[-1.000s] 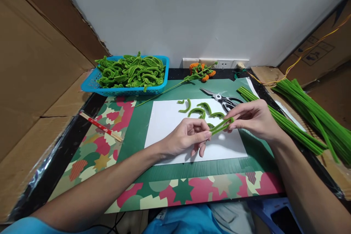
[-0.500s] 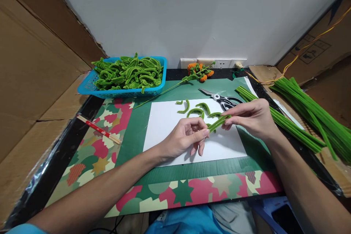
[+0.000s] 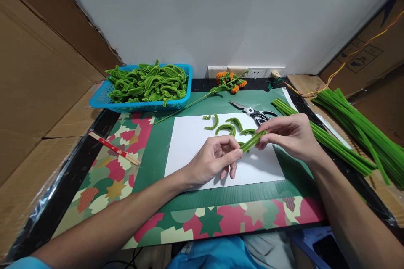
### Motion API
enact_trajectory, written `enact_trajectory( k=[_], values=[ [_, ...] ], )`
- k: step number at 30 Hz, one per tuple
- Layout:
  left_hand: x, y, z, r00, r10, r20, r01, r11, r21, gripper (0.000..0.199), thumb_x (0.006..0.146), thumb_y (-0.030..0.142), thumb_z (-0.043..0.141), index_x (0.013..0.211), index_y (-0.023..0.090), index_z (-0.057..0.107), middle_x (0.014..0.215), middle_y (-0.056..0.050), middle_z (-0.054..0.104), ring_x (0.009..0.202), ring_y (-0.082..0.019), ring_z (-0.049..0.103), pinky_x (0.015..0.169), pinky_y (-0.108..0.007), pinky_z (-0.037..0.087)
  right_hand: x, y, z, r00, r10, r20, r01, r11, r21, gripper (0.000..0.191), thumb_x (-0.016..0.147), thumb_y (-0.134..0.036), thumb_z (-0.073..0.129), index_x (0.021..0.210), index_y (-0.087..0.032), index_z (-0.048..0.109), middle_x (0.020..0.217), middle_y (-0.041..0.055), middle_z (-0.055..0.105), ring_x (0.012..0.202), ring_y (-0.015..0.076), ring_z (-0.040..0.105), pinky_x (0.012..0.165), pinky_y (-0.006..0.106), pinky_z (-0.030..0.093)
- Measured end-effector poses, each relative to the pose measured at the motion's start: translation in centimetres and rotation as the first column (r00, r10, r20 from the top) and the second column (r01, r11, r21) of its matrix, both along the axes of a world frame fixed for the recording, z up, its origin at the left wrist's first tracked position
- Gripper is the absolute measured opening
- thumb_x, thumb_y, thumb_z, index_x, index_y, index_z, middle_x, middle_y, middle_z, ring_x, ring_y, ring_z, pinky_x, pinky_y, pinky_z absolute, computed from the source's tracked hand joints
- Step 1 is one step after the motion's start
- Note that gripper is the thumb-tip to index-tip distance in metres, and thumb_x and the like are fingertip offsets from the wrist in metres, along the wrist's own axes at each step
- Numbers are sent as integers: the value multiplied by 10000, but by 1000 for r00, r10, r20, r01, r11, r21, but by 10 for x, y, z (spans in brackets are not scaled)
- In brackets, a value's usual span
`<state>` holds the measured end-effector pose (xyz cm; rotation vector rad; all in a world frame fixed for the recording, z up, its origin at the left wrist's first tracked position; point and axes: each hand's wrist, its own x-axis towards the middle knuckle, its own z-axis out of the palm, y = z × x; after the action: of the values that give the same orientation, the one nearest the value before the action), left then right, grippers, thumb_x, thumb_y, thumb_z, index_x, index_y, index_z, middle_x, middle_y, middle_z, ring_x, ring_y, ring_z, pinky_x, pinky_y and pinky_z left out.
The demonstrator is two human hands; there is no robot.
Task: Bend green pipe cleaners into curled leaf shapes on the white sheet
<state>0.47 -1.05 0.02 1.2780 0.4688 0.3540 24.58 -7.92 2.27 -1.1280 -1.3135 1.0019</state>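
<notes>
Between my hands, above the white sheet (image 3: 189,151), stretches a short fuzzy green pipe cleaner piece (image 3: 253,141) that looks doubled. My left hand (image 3: 217,157) pinches its lower left end between thumb and forefinger, with the other fingers loosely curled. At the upper right end, the thumb and forefinger of my right hand (image 3: 287,136) are closed on it. Several curved green pipe cleaner pieces (image 3: 226,127) lie on the sheet just behind my hands. Black-handled scissors (image 3: 252,112) rest partly open behind my right hand.
A blue basket (image 3: 148,107) heaped with bent green pipe cleaners stands at the back left. Beside it lies an orange flower stem (image 3: 224,86). Chopsticks in a red wrapper (image 3: 113,148) are at left. Long green pipe cleaners (image 3: 334,147) lie at right, below a yellow-orange cable (image 3: 339,67).
Both hands keep their pinch on the green piece and have barely moved. The piece shows slightly more of its length beside my right fingertips. The other things lie as before.
</notes>
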Motion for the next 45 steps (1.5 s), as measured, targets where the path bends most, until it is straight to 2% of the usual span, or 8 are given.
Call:
enact_trajectory(
  k=[3,10,24,35,41,45],
  values=[
    [0,0,0,1000,19,2,-19,1000,-22,327,956,440,794,904,177,605,570,-2,690,387,-98,568,360,-154,419,0,1,0,999,4,-33,-4,1000,7,247,747,-340,1003,902,-195,876,739,63,831,596,231,805,612,316,721],
    [0,1,0,1000,-4,21,5,999,-48,295,948,392,803,902,171,613,578,3,684,419,-103,601,375,-150,436,0,0,-1,1000,-5,-23,5,1000,12,216,773,-359,985,845,-191,870,707,68,822,572,228,795,586,319,717],
    [0,1,0,1000,-5,12,5,1000,-30,324,953,443,793,903,170,625,585,5,673,438,-108,617,380,-156,444,1,-1,-5,999,-44,24,42,997,57,182,789,-364,970,813,-213,871,690,59,816,546,227,779,558,329,716],
    [0,-2,-4,999,41,26,-39,998,-53,333,958,466,783,919,170,635,591,15,654,471,-129,655,370,-158,441,1,-1,1,1000,0,-25,0,1000,-13,205,790,-345,972,874,-190,866,735,76,834,591,240,803,601,325,720],
    [2,-4,-3,997,72,21,-71,997,-34,333,942,451,801,903,159,647,602,14,661,453,-105,632,371,-150,436,1,-3,-3,998,33,-45,-34,999,-23,203,883,-378,902,922,-182,865,772,83,840,620,238,805,607,340,713],
    [2,-4,-3,999,47,-1,-47,999,-9,333,930,448,815,914,161,648,624,15,652,446,-109,621,355,-164,431,-2,-3,-2,999,41,-27,-43,998,-55,230,927,-411,856,892,-184,858,751,78,827,601,218,780,590,322,686]
  ],
)
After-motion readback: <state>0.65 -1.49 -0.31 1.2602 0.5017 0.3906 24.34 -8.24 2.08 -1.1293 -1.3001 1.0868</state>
